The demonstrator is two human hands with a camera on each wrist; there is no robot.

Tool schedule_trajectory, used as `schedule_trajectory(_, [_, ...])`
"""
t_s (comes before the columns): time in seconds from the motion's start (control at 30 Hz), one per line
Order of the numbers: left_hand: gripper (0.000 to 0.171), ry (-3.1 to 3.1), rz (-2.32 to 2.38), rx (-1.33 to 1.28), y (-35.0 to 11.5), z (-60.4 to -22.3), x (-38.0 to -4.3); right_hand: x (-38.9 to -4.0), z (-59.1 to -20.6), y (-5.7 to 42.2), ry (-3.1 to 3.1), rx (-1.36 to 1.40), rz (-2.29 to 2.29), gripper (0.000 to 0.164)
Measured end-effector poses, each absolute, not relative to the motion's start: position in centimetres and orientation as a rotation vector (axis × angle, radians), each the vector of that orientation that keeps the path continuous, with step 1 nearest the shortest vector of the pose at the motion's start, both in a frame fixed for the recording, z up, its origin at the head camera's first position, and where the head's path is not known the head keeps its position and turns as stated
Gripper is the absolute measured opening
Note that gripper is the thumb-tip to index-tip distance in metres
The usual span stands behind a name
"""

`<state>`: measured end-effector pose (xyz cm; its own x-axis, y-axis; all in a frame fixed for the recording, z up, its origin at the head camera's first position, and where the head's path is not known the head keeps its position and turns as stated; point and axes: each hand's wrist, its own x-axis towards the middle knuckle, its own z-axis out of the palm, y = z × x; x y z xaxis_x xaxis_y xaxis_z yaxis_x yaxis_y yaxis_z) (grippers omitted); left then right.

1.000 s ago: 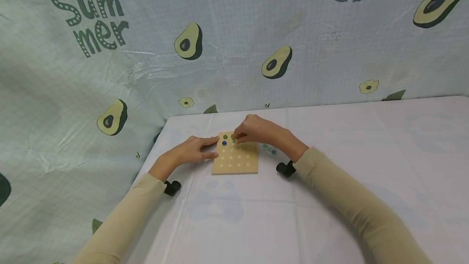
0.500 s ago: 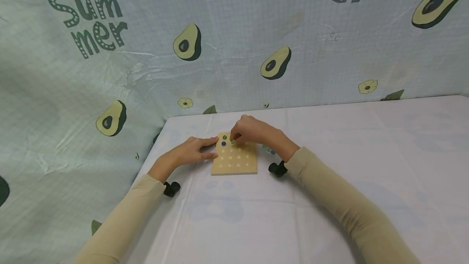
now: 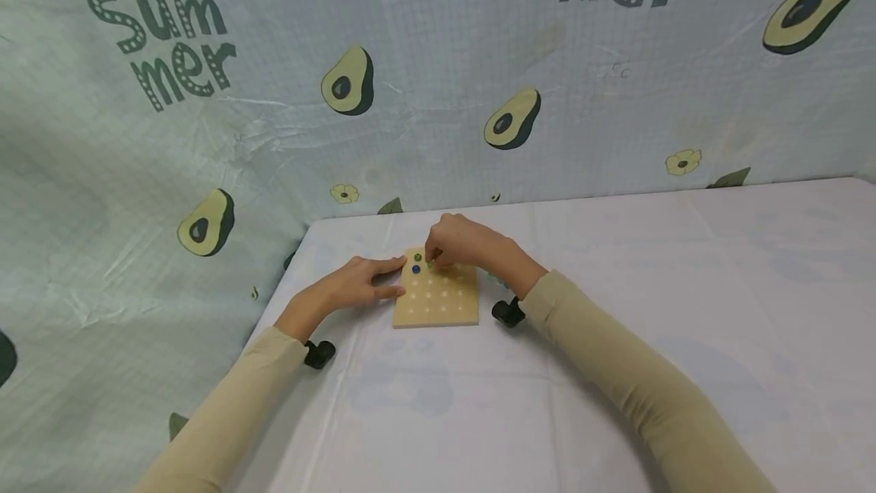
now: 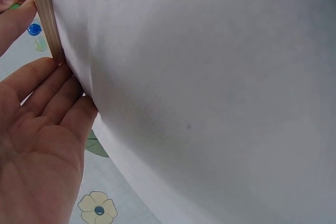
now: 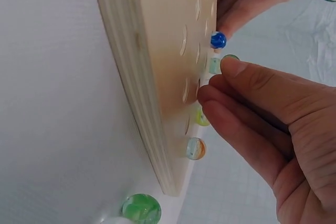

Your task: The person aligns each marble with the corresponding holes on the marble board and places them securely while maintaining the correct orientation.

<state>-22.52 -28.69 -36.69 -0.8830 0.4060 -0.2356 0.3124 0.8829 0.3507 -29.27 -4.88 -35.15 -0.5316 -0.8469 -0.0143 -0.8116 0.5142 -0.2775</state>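
A square wooden board (image 3: pixel 436 315) with rows of shallow hollows lies on the white-covered table. My left hand (image 3: pixel 357 281) rests along its left edge, thumb and fingers spread and mostly straight. Over the board's far part, my right hand (image 3: pixel 460 240) pinches a pale green marble (image 5: pixel 214 65) at its hollow, thumb and fingertips close to the wood. Beside it sits a blue marble (image 5: pixel 218 40), with a darker green marble (image 3: pixel 418 257) in the far left corner. A yellow marble (image 5: pixel 202 117) and a clear orange-streaked marble (image 5: pixel 196 148) also sit on the board, partly behind my right hand in the head view.
Loose on the table, right of the board, lies a green marble (image 5: pixel 142 209) with a clear one at its side; my right wrist partly covers them in the head view. An avocado-printed cloth (image 3: pixel 417 143) hangs behind the table. Each wrist carries a black camera.
My right hand has shifted slightly left and its forearm has drawn inward, fingers staying at the green marble. My left hand keeps its place at the board's edge.
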Motion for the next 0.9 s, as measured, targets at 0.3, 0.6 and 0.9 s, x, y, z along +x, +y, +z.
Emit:
schedule_trajectory(0.3, [0.073, 2.756, 0.455, 0.554, -28.86, -36.99, -22.53, -29.26, -35.02, -5.05, 2.588, -1.455, -0.334, 0.017])
schedule_trajectory(0.6, [0.074, 2.743, 0.440, 0.552, -28.70, -37.05, -22.60, -29.65, -35.29, -5.14, 2.563, -1.514, -0.335, 0.016])
schedule_trajectory(0.9, [0.072, 2.742, 0.433, 0.541, -28.76, -36.83, -22.75, -29.76, -35.24, -5.18, 2.546, -1.520, -0.344, 0.017])
